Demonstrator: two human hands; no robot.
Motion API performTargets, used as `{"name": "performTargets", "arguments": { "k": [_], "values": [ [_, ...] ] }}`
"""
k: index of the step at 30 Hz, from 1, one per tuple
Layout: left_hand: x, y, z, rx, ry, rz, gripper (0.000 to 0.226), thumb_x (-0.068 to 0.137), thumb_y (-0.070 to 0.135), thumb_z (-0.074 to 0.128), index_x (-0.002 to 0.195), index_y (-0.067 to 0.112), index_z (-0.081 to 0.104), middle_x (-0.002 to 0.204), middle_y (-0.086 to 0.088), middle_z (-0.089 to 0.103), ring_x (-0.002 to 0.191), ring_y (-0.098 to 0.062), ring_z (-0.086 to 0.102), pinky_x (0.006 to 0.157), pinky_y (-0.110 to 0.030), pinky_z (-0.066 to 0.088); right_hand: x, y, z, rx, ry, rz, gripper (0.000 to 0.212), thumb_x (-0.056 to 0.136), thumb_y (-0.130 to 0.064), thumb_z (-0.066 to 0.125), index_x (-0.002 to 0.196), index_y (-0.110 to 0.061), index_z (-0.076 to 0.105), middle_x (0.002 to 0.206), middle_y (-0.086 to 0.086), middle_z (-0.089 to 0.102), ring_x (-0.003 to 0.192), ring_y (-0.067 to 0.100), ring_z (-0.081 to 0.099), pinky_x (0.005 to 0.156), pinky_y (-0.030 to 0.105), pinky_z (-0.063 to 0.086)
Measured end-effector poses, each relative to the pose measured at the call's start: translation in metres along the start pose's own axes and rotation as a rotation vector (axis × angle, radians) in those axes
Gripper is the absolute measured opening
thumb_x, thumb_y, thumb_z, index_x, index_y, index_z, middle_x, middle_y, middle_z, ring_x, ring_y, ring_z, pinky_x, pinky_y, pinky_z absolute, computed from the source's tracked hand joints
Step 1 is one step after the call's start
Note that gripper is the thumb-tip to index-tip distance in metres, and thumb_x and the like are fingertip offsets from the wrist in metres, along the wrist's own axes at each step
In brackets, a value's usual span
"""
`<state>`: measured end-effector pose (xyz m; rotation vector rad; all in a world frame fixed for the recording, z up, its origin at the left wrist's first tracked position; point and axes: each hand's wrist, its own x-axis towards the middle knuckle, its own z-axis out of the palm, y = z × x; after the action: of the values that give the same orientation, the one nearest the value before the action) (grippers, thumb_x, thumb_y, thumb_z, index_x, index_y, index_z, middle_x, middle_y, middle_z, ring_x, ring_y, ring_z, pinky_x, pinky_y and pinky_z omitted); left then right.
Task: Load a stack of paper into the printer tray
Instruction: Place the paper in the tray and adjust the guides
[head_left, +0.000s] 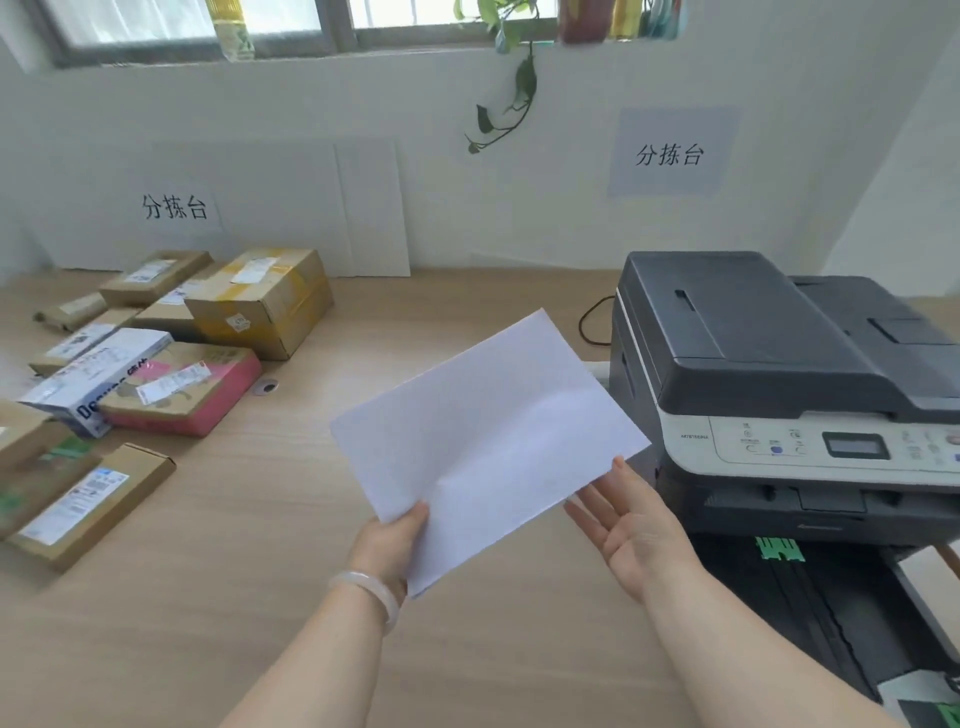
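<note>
A stack of white paper (488, 441) is held up above the wooden table, tilted, in the middle of the view. My left hand (389, 545) grips its lower left corner, thumb on top. My right hand (631, 530) is palm-up with fingers spread, its fingertips against the stack's lower right edge. The dark grey and white printer (769, 364) stands at the right. Its black paper tray (810, 613) is pulled out toward me below the printer, with green guides inside, just right of my right forearm.
Several cardboard parcels (260, 301) and a blue-white box (98, 379) lie on the left of the wooden table (260, 597). A black cable (589, 325) runs behind the printer. White boards lean on the back wall; a vine hangs from the window sill.
</note>
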<state>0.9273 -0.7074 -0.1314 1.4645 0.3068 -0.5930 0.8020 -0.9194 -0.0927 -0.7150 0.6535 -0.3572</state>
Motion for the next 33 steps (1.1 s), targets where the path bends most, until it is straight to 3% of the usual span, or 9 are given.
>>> {"name": "performTargets", "arguments": {
  "k": [3, 5, 9, 14, 18, 20, 24, 28, 33],
  "values": [
    [-0.003, -0.006, 0.012, -0.087, 0.007, -0.043, 0.015, 0.085, 0.025, 0.068, 0.098, 0.019, 0.067, 0.099, -0.006, 0.072, 0.088, -0.030, 0.068, 0.068, -0.039, 0.054, -0.001, 0.013, 0.014, -0.083, -0.064, 0.101, 0.033, 0.095, -0.027, 0.054, 0.126, -0.016, 0.055, 0.120, 0.009, 0.067, 0.107, 0.026, 0.065, 0.092, 0.045, 0.052],
    [-0.009, -0.014, 0.025, -0.115, 0.003, -0.058, 0.014, 0.084, 0.023, 0.069, 0.097, 0.018, 0.067, 0.099, -0.008, 0.071, 0.091, -0.031, 0.068, 0.072, -0.044, 0.055, 0.000, 0.026, 0.023, -0.143, -0.103, 0.106, 0.032, 0.095, -0.023, 0.053, 0.126, -0.014, 0.054, 0.118, 0.009, 0.068, 0.105, 0.027, 0.066, 0.085, 0.042, 0.055],
    [-0.028, -0.032, 0.047, -0.133, -0.030, -0.091, 0.024, 0.084, 0.020, 0.069, 0.105, 0.008, 0.067, 0.102, -0.013, 0.072, 0.095, -0.034, 0.069, 0.087, -0.055, 0.054, 0.006, 0.041, 0.022, -0.256, 0.059, 0.019, 0.027, 0.095, -0.017, 0.053, 0.121, -0.014, 0.058, 0.111, 0.005, 0.070, 0.100, 0.024, 0.067, 0.077, 0.037, 0.056],
    [-0.032, -0.034, 0.042, -0.213, -0.228, -0.113, 0.020, 0.090, 0.019, 0.062, 0.109, 0.012, 0.063, 0.099, -0.008, 0.074, 0.091, -0.028, 0.070, 0.067, -0.038, 0.058, 0.012, 0.026, -0.005, -0.432, 0.132, -0.004, 0.020, 0.095, -0.018, 0.052, 0.113, -0.014, 0.060, 0.104, 0.002, 0.069, 0.096, 0.025, 0.065, 0.084, 0.041, 0.053],
    [-0.017, -0.022, 0.019, -0.302, -0.132, -0.061, 0.023, 0.091, 0.017, 0.059, 0.113, 0.015, 0.059, 0.096, -0.006, 0.070, 0.086, -0.023, 0.066, 0.070, -0.037, 0.054, 0.016, 0.008, -0.040, -0.568, 0.133, 0.029, 0.021, 0.093, -0.019, 0.056, 0.113, -0.013, 0.060, 0.108, 0.005, 0.068, 0.101, 0.029, 0.065, 0.093, 0.048, 0.051],
    [-0.008, -0.017, 0.010, -0.214, -0.101, -0.042, 0.029, 0.089, 0.018, 0.062, 0.118, 0.016, 0.057, 0.101, -0.006, 0.069, 0.089, -0.022, 0.064, 0.077, -0.037, 0.051, 0.017, 0.004, -0.054, -0.645, 0.091, 0.084, 0.029, 0.092, -0.019, 0.058, 0.120, -0.011, 0.059, 0.112, 0.008, 0.069, 0.102, 0.031, 0.066, 0.092, 0.051, 0.051],
    [-0.001, -0.022, 0.008, 0.199, -0.220, -0.085, 0.042, 0.089, 0.025, 0.063, 0.128, 0.024, 0.050, 0.131, -0.003, 0.056, 0.112, -0.021, 0.053, 0.096, -0.042, 0.042, 0.011, 0.007, -0.068, -0.863, -0.005, 0.185, 0.026, 0.092, -0.019, 0.058, 0.118, -0.013, 0.060, 0.110, 0.009, 0.070, 0.098, 0.030, 0.068, 0.089, 0.049, 0.053],
    [-0.003, -0.043, 0.021, 0.176, -0.355, -0.175, 0.060, 0.082, 0.019, 0.071, 0.136, 0.017, 0.045, 0.129, -0.009, 0.061, 0.110, -0.024, 0.062, 0.082, -0.039, 0.054, 0.008, 0.018, -0.078, -0.950, -0.080, 0.286, 0.018, 0.091, -0.019, 0.060, 0.108, -0.020, 0.064, 0.103, 0.004, 0.074, 0.096, 0.026, 0.070, 0.091, 0.049, 0.053],
    [-0.009, -0.050, 0.027, 0.110, -0.357, -0.209, 0.023, 0.088, 0.008, 0.063, 0.111, 0.008, 0.062, 0.110, -0.015, 0.071, 0.090, -0.029, 0.070, 0.079, -0.042, 0.058, 0.010, 0.014, -0.081, -1.053, -0.084, 0.198, 0.018, 0.090, -0.022, 0.061, 0.106, -0.026, 0.067, 0.102, -0.001, 0.074, 0.094, 0.021, 0.070, 0.087, 0.042, 0.055]
  ]
}}
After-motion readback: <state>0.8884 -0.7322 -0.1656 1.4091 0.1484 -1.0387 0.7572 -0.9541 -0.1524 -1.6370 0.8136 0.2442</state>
